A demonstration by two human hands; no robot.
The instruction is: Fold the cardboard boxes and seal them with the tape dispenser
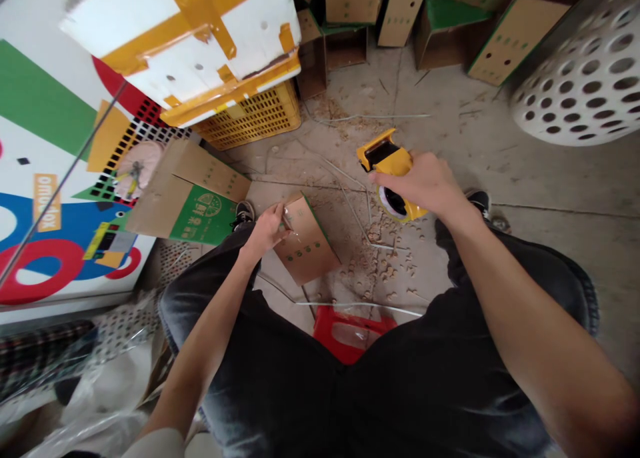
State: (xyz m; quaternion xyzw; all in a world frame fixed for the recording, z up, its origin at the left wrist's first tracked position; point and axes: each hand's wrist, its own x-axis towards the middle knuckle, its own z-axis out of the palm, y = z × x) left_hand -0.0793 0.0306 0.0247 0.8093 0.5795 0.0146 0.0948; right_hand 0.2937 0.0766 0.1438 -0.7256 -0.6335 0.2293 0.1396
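My right hand [427, 181] is closed round a yellow tape dispenser [387, 161], held above the concrete floor. A roll of clear tape sits in its lower part. My left hand [267, 228] pinches the near edge of a small brown cardboard box flap [307, 241], where a shiny strip of clear tape shows at my fingertips. The box stands on the floor between my knees. I sit on a red stool [350, 331], with my dark trousers filling the lower frame.
A folded green and brown carton [187, 195] lies at left by a colourful panel. A yellow crate [255, 115] carries a white taped box. Several open cartons [350, 18] line the back. A white perforated basket [585, 78] stands at right. Cardboard scraps litter the floor.
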